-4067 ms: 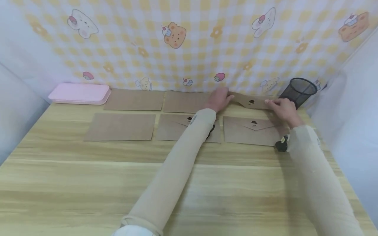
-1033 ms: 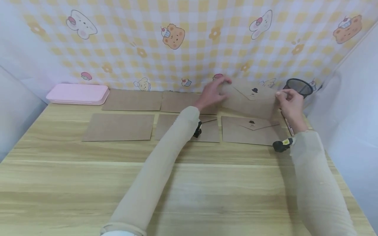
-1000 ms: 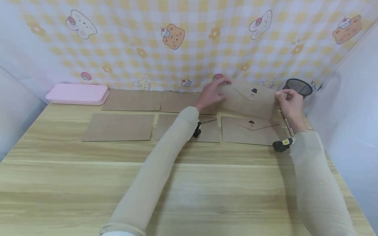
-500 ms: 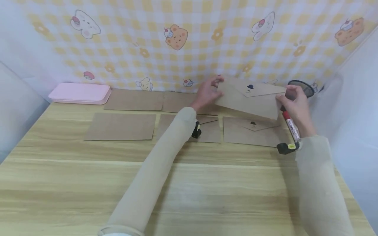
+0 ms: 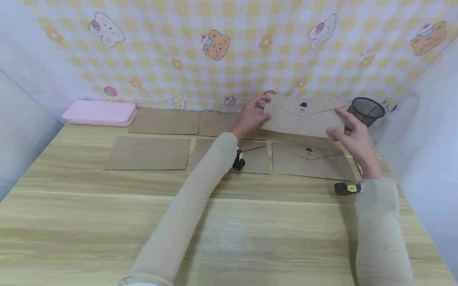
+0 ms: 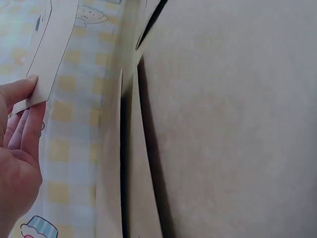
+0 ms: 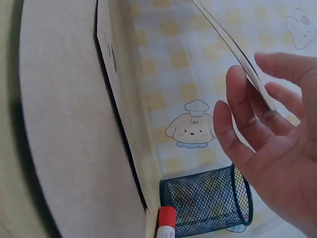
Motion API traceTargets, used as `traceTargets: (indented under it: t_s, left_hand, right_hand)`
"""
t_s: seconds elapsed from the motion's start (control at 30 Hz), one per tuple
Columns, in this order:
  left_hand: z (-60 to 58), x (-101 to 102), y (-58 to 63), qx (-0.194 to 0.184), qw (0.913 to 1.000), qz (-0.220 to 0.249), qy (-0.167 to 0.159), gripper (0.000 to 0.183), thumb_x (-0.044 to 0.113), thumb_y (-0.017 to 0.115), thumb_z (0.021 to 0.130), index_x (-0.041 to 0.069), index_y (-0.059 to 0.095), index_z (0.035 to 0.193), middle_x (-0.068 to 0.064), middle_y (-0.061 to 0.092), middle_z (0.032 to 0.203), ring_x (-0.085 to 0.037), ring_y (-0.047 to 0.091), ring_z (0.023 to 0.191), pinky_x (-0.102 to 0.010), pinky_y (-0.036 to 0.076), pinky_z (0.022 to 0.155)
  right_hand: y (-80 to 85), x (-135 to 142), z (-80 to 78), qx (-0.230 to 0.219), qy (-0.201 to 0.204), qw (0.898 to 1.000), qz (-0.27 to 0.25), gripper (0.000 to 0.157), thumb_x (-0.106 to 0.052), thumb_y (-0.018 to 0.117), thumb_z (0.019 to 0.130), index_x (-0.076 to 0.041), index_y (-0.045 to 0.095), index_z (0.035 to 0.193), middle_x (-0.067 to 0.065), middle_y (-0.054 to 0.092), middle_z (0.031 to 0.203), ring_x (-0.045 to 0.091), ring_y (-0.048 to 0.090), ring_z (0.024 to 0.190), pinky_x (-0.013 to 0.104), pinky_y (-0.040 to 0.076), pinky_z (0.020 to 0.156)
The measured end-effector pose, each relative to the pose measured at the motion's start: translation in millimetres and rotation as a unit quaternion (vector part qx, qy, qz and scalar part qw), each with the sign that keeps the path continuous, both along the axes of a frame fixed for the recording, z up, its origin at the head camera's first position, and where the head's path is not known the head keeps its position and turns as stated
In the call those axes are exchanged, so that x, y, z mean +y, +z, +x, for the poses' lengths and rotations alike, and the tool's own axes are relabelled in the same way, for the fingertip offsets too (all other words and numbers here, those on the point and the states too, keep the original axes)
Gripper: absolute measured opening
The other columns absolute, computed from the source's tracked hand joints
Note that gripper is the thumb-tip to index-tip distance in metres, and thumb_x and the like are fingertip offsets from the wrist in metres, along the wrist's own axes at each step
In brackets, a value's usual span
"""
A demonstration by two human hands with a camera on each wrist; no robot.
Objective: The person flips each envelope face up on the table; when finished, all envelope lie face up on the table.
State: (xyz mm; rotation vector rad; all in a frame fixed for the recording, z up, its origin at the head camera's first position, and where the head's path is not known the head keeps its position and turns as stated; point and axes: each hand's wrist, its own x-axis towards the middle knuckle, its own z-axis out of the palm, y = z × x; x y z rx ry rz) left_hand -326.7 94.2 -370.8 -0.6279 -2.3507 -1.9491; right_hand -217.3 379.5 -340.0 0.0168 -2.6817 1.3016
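Note:
A brown kraft envelope [image 5: 300, 118], its flap printed with a small black hat, is held up off the table at the back right. My left hand [image 5: 249, 116] pinches its left end, thumb in front and fingers behind; the left wrist view shows this grip on the envelope [image 6: 55, 54]. At the other end, my right hand [image 5: 354, 135] holds the envelope between thumb and fingers. From the right wrist, the envelope [image 7: 233, 47] appears nearly edge-on within that hand. Directly in front lies another envelope [image 5: 307, 163] with its flap side up.
Several more envelopes, including a plain one [image 5: 148, 153], lie flat in two rows. A pink case [image 5: 100, 112] stands back left. A black mesh cup [image 5: 366, 111] stands back right, with a red-capped marker [image 7: 167, 218] beside it. The patterned cloth [image 5: 229, 51] hangs behind the wooden table [image 5: 229, 238].
The envelope has been raised from the back row, and its flap side now faces me. My right hand has shifted its hold lower on the right end and moved slightly nearer.

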Motion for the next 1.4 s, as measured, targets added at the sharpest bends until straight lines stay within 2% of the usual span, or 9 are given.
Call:
traceTargets:
  t_s: [0.17,0.37,0.57,0.63,0.8,0.9,1.03,1.2,1.4]
  left_hand:
    - [2.4,2,-0.7,0.02,0.9982,-0.056,-0.005,0.041,0.003,0.071,0.08,0.008,0.058,0.119,0.001,0.057,0.117,-0.013,0.051,0.105,-0.022,0.046,0.078]
    - [5.9,7,-3.2,0.039,0.9852,-0.163,-0.038,0.048,0.014,0.067,0.086,0.009,0.05,0.13,-0.001,0.053,0.129,-0.012,0.056,0.098,-0.02,0.044,0.084]
    - [9.1,7,-5.4,0.055,0.9562,-0.255,-0.134,0.069,0.014,0.064,0.086,0.001,0.028,0.143,-0.011,0.031,0.148,-0.021,0.043,0.124,-0.018,0.024,0.104]
    - [9.9,3,-7.1,0.062,0.9475,-0.283,-0.135,0.072,0.011,0.065,0.084,-0.001,0.026,0.143,-0.013,0.028,0.148,-0.021,0.024,0.136,-0.019,0.015,0.107]
    - [12.7,-4,-6.6,0.052,0.9439,-0.3,-0.128,0.071,0.004,0.062,0.084,-0.001,0.025,0.144,-0.013,0.027,0.149,-0.022,0.023,0.136,-0.022,0.015,0.108]
    - [13.9,2,-3.7,0.08,0.9358,-0.319,-0.128,0.065,0.004,0.059,0.086,-0.003,0.027,0.142,-0.015,0.029,0.147,-0.023,0.024,0.136,-0.022,0.014,0.109]
    - [15.8,13,-3.1,0.098,0.9219,-0.355,-0.119,0.059,0.005,0.057,0.088,-0.004,0.031,0.141,-0.016,0.034,0.145,-0.024,0.027,0.134,-0.022,0.015,0.109]
    - [17.6,23,-6.5,0.091,0.9137,-0.377,-0.121,0.056,0.006,0.055,0.089,-0.002,0.034,0.14,-0.015,0.038,0.142,-0.022,0.033,0.131,-0.024,0.023,0.107]
    - [16.5,31,-9.7,0.101,0.9083,-0.388,-0.118,0.024,0.001,0.056,0.086,0.0,0.052,0.11,-0.009,0.056,0.099,-0.019,0.051,0.089,-0.029,0.043,0.079]
  right_hand:
    - [-4.7,4,3.0,0.001,0.004,1.0,-0.009,0.062,-0.018,0.066,0.087,-0.021,0.038,0.143,0.002,0.065,0.074,0.007,0.052,0.046,0.026,0.03,0.038]
    - [-8.7,10,4.0,0.01,-0.007,1.0,-0.003,0.057,-0.017,0.066,0.087,-0.017,0.043,0.139,0.005,0.055,0.054,0.013,0.045,0.041,0.028,0.026,0.034]
    - [-11.2,5,5.4,0.0,-0.043,0.994,0.101,0.05,-0.027,0.06,0.091,-0.015,0.045,0.138,0.023,0.063,0.089,0.027,0.059,0.066,0.028,0.041,0.047]
    - [-15.3,-2,1.1,0.017,-0.035,0.987,0.159,0.048,-0.026,0.058,0.092,-0.011,0.045,0.136,0.026,0.061,0.096,0.032,0.058,0.071,0.032,0.043,0.052]
    - [-24.4,-13,-10.1,0.035,-0.018,0.966,0.256,0.05,-0.025,0.056,0.094,-0.003,0.04,0.137,0.02,0.051,0.061,0.029,0.043,0.047,0.04,0.033,0.045]
    - [-23.7,-9,-10.1,0.011,-0.034,0.958,0.284,0.051,-0.028,0.054,0.095,-0.001,0.039,0.136,0.029,0.055,0.073,0.038,0.049,0.056,0.048,0.037,0.052]
    - [-20.3,-4,-8.4,-0.034,-0.055,0.952,0.3,0.051,-0.03,0.054,0.094,0.004,0.043,0.13,0.039,0.051,0.108,0.053,0.05,0.088,0.059,0.038,0.073]
    - [-19.5,-3,-7.2,-0.06,-0.084,0.949,0.299,0.051,-0.027,0.059,0.09,0.009,0.046,0.123,0.039,0.051,0.108,0.054,0.048,0.094,0.058,0.039,0.077]
    - [-19.6,2,-5.4,-0.047,-0.058,0.951,0.299,0.048,-0.03,0.054,0.093,0.007,0.048,0.123,0.036,0.051,0.114,0.053,0.048,0.098,0.059,0.037,0.08]
